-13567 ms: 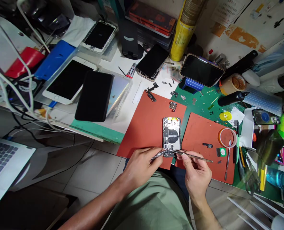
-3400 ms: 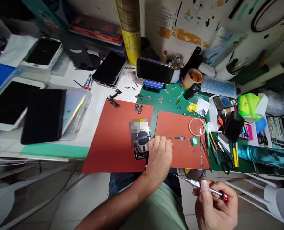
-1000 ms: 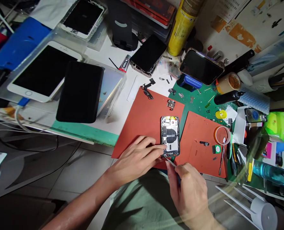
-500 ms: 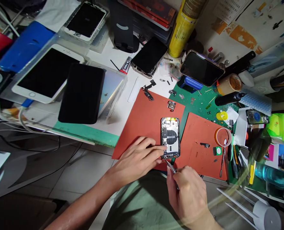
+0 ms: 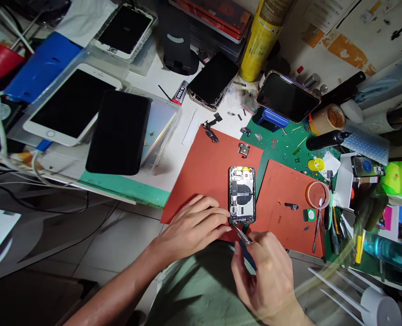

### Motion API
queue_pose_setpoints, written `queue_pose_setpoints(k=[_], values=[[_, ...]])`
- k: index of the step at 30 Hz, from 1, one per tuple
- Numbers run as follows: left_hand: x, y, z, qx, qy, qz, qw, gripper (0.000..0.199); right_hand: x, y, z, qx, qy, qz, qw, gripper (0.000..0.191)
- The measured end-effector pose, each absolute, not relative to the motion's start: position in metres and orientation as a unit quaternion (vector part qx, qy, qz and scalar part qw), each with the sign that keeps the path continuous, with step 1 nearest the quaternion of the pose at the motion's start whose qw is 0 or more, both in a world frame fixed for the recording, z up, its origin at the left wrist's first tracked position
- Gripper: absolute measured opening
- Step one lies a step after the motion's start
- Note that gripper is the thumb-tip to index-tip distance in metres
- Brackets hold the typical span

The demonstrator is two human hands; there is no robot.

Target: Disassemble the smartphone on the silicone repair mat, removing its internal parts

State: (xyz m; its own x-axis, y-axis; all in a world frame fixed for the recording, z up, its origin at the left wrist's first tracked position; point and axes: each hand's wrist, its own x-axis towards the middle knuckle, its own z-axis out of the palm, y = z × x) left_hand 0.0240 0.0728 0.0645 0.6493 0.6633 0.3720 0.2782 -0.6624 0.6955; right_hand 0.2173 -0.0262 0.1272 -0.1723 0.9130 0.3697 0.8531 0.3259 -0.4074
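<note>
An opened phone housing, its inner parts exposed, lies on the left red mat. My left hand rests palm down at its lower left corner, fingers stretched out with the tips at the edge. In my right hand is a slim screwdriver with a ridged silver shaft. Its thin tip meets the bottom edge of the housing, close to my left thumb. Just beyond the housing sit a small metal phone part and a dark flex cable part.
The right red mat bears a tape roll, a small black part and a metal pick tool. Several phones lie leftward, among them a black one. A yellow can stands at the back.
My left fingers have drawn back from over the housing to its edge. My right fingers have loosened and shifted on the screwdriver, its tip still at the bottom edge.
</note>
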Motion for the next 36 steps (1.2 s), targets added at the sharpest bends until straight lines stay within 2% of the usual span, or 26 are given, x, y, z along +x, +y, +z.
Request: queue_pose_setpoints(k=[5, 10, 15, 27, 32, 36], values=[[0.023, 0.074, 0.065, 0.875, 0.256, 0.296, 0.286, 0.015, 0.218, -0.028, 0.127, -0.584, -0.761, 0.046, 0.279, 0.022], [0.025, 0.073, 0.066, 0.890, 0.250, 0.278, 0.260, 0.012, 0.217, -0.030, 0.126, -0.585, -0.759, 0.044, 0.280, 0.022], [0.026, 0.073, 0.066, 0.882, 0.261, 0.281, 0.275, 0.016, 0.217, -0.028, 0.127, -0.584, -0.759, 0.046, 0.283, 0.022], [0.024, 0.072, 0.065, 0.881, 0.261, 0.272, 0.286, 0.010, 0.221, -0.029, 0.127, -0.611, -0.722, 0.061, 0.319, 0.018], [0.022, 0.073, 0.069, 0.881, 0.262, 0.261, 0.296, 0.016, 0.226, -0.045, 0.121, -0.708, -0.564, 0.076, 0.418, 0.024], [0.028, 0.069, 0.075, 0.875, 0.265, 0.265, 0.305, 0.026, 0.230, -0.049, 0.116, -0.769, -0.352, 0.207, 0.492, 0.027]])
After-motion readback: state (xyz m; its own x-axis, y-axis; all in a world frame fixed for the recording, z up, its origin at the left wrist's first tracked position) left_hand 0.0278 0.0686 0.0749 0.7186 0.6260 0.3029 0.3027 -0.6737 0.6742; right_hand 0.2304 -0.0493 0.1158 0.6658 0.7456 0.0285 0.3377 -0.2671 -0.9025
